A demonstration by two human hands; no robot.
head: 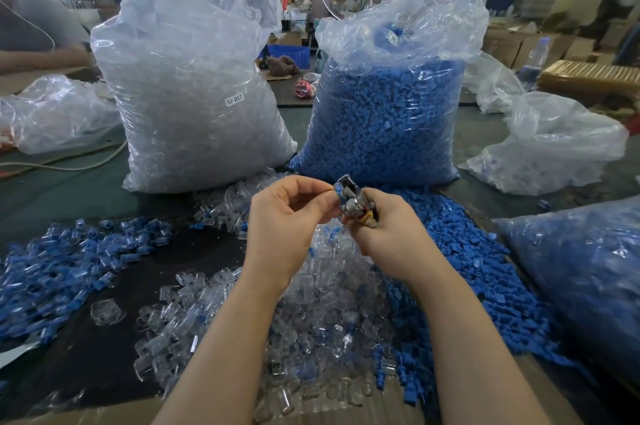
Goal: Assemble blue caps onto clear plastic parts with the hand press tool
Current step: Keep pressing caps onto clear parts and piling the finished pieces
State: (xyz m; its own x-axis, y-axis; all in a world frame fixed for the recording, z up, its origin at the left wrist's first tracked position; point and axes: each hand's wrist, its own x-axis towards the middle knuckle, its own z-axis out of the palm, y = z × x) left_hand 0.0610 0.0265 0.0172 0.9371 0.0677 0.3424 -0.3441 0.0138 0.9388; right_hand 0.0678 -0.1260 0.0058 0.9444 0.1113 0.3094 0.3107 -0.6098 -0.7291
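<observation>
My right hand (388,227) grips a small metal hand press tool (351,197) held up over the table. My left hand (287,216) pinches a blue-capped part (336,194) at the tool's jaw; the part is mostly hidden by my fingertips. Below my wrists lies a heap of loose clear plastic parts (311,313). Loose blue caps (467,265) spread to the right of that heap. A pile of finished clear parts with blue caps (69,262) lies at the left.
Two tall plastic bags stand behind my hands: one of clear parts (194,95), one of blue caps (388,113). Another bag with blue pieces (581,272) lies at the right. Crumpled bags, a cable (69,161) and another person's arm (41,54) are at the far left.
</observation>
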